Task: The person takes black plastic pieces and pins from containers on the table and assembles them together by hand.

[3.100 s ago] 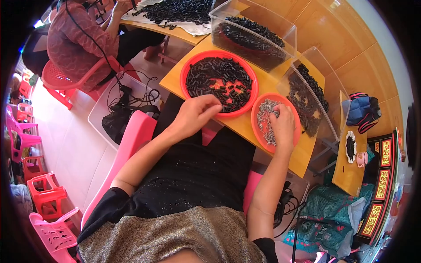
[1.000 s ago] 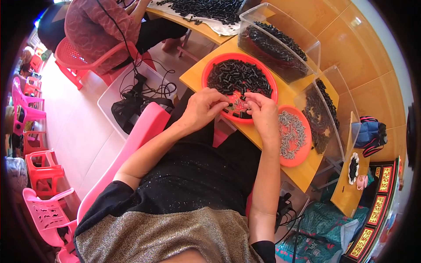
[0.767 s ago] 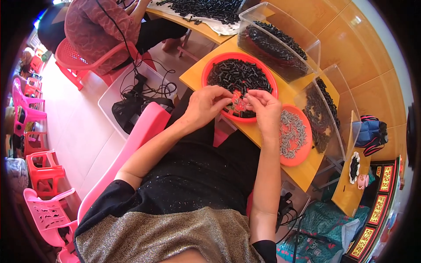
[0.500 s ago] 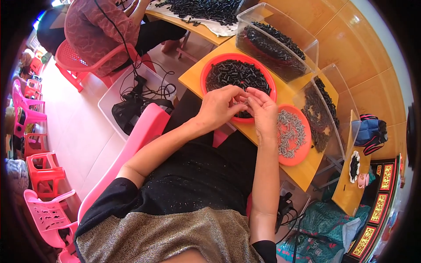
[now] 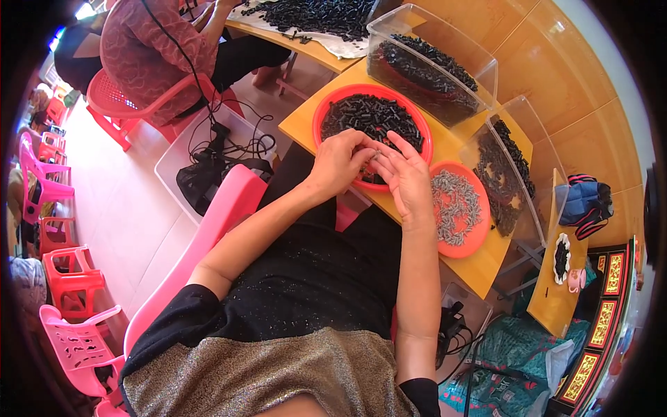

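**Orange trays, small parts and a tight pinch at the yellow bench**

Orange plastic dominates the bench: a large round orange tray of small black tubular pieces (image 5: 372, 121) sits on the yellow wooden tabletop (image 5: 299, 121), with a smaller round orange tray of little grey metal parts (image 5: 455, 206) just beside it. Over the near rim of the big tray the left hand (image 5: 340, 163) and right hand (image 5: 406, 177) meet, fingertips touching around one tiny piece (image 5: 374, 154) too small to identify. Both hands appear pinched on it, the right hand's outer fingers spread loose; exactly which fingers grip cannot be told.

The risk, as it looks, lies in the size of that piece: a slackened pinch could drop it among the black pieces below or off the table edge onto the lap. A forearm swing could also nudge the grey-parts tray, which sits near the table's edge.

Behind stand two clear plastic bins of black pieces (image 5: 431, 66) (image 5: 507, 174). Another person in a patterned red top (image 5: 153, 52) sits on a red plastic chair (image 5: 118, 104) nearby.
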The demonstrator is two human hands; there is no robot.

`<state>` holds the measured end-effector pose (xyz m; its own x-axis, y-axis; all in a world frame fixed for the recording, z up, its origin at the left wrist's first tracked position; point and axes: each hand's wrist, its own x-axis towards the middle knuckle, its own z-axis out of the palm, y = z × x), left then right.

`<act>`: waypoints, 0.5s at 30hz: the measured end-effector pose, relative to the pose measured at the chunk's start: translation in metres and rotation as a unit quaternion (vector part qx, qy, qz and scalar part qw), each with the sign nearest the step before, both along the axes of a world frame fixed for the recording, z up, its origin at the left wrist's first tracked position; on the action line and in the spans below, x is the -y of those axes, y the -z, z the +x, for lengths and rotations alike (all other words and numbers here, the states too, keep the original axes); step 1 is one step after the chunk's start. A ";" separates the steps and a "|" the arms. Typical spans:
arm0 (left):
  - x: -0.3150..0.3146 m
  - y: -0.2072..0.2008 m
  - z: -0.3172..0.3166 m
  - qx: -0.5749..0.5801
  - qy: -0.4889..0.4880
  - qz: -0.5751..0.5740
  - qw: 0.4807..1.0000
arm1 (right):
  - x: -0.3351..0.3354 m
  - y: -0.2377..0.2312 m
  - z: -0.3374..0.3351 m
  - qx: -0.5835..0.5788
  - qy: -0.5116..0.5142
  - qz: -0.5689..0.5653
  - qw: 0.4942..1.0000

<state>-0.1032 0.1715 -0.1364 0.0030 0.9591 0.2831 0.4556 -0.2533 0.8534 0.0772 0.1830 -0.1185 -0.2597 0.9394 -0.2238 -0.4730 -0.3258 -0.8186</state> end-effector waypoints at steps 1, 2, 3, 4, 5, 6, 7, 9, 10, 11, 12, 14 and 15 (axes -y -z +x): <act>0.000 0.000 0.000 0.000 0.000 0.001 1.000 | 0.001 -0.002 0.000 -0.004 -0.001 -0.003 1.000; 0.001 0.000 0.001 0.016 0.002 -0.007 1.000 | 0.000 -0.002 0.001 -0.005 0.000 -0.002 1.000; 0.002 0.000 0.001 0.033 0.004 -0.015 0.999 | -0.001 0.000 0.004 -0.007 -0.003 0.002 1.000; 0.003 -0.003 0.002 0.033 0.005 -0.015 0.999 | -0.001 0.002 0.006 -0.010 -0.004 0.007 1.000; 0.004 -0.005 0.003 0.071 0.015 -0.051 0.996 | -0.001 0.003 0.007 -0.010 -0.002 0.007 1.000; 0.005 -0.007 0.003 0.109 0.024 -0.087 0.990 | -0.002 0.005 0.008 -0.010 -0.002 0.015 1.000; 0.005 -0.007 0.003 0.108 0.024 -0.087 0.990 | -0.002 0.005 0.008 -0.009 -0.003 0.023 1.000; 0.005 -0.007 0.002 0.098 0.027 -0.061 0.993 | -0.001 0.005 0.008 0.013 -0.001 0.029 0.999; 0.005 -0.009 0.003 0.098 0.028 -0.061 0.993 | 0.000 0.006 0.008 0.036 0.001 0.035 0.999; 0.006 -0.011 0.004 0.099 0.026 -0.067 0.992 | 0.000 0.007 0.007 0.035 0.002 0.035 0.999; 0.007 -0.012 0.006 0.101 0.024 -0.074 0.992 | 0.000 0.009 0.006 0.056 0.015 0.055 0.997; 0.007 -0.016 0.010 0.101 0.022 -0.072 0.992 | -0.001 0.014 0.005 0.075 0.028 0.075 0.994; 0.006 -0.016 0.011 0.101 0.019 -0.070 0.992 | -0.001 0.017 0.005 0.078 0.040 0.078 0.993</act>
<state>-0.0921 0.1652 -0.1199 -0.0038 0.9894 0.1449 0.2636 -0.1387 0.9546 0.0823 0.1844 -0.1354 -0.1561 0.9820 -0.1063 -0.3556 -0.1563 -0.9215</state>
